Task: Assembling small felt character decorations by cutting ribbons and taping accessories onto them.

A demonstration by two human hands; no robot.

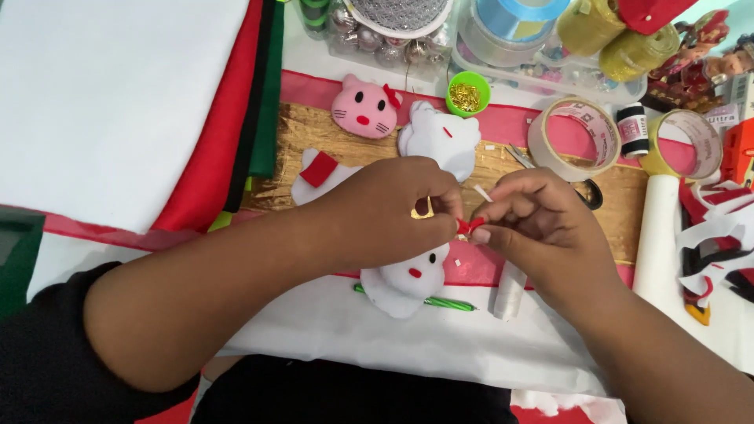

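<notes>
My left hand and my right hand meet at the middle of the table, both pinching a tiny red felt bow between their fingertips. Just beneath them lies a white stuffed cat head with a red nose. A green pen pokes out from under that head. Behind my left hand lie a second white cat head and a white felt piece with a red patch. A pink cat head rests farther back.
A small green cup of gold pins stands at the back. Two tape rolls, a black thread spool and a white spool sit to the right. Felt sheets in white, red and green are stacked at left. Ribbon rolls line the far edge.
</notes>
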